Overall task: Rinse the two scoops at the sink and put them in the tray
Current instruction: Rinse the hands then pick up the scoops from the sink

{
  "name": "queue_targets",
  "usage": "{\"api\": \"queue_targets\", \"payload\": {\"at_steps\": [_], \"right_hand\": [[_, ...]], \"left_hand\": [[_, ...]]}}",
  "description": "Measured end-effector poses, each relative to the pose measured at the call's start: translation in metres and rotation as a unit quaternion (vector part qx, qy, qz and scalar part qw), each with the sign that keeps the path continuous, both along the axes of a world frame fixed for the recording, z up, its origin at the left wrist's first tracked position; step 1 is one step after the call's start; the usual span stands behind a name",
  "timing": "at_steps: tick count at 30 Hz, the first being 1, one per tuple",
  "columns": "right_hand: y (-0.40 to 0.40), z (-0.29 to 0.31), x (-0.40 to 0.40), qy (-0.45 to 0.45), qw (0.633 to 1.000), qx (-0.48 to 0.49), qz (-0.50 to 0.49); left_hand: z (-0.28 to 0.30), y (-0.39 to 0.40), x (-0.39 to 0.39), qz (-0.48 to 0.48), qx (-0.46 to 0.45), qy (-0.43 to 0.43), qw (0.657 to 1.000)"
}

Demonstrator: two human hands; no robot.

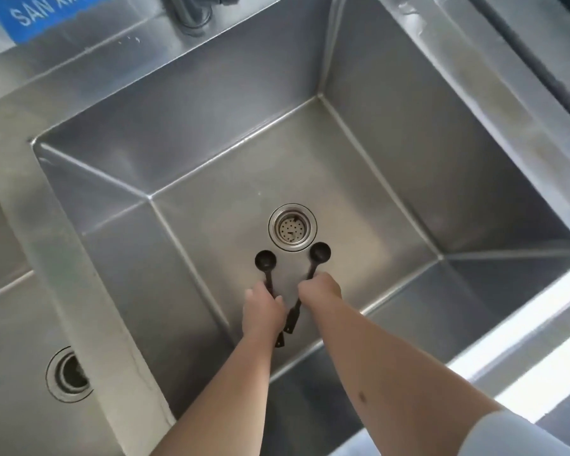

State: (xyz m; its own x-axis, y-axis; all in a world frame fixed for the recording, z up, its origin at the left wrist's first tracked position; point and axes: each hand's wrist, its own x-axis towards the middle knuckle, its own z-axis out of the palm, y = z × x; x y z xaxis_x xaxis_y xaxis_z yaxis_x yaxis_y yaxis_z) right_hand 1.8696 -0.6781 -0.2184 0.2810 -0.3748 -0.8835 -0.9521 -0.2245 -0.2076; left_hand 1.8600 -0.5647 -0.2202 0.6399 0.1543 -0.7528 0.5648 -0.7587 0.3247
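Observation:
Two small black scoops are down in a deep steel sink. My left hand is closed around the handle of the left scoop. My right hand grips the handle of the right scoop. Both round bowls point away from me, just short of the drain. The two handle ends cross below my hands. No water is running and no tray is in view.
The tap base stands on the back rim, its spout out of sight. A second basin with its own drain lies to the left, across a steel divider. A blue and white label is at the top left.

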Motion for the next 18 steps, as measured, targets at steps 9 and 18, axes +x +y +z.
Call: {"api": "queue_targets", "payload": {"at_steps": [9,18], "right_hand": [[-0.005,-0.029,0.0,-0.021,0.997,-0.031,0.062],[0.0,0.046,0.009,-0.152,0.981,0.021,0.12]], "left_hand": [[-0.026,0.007,0.011,0.077,-0.022,-0.002,0.997],[0.044,0.014,0.02,0.173,-0.161,-0.054,0.97]]}}
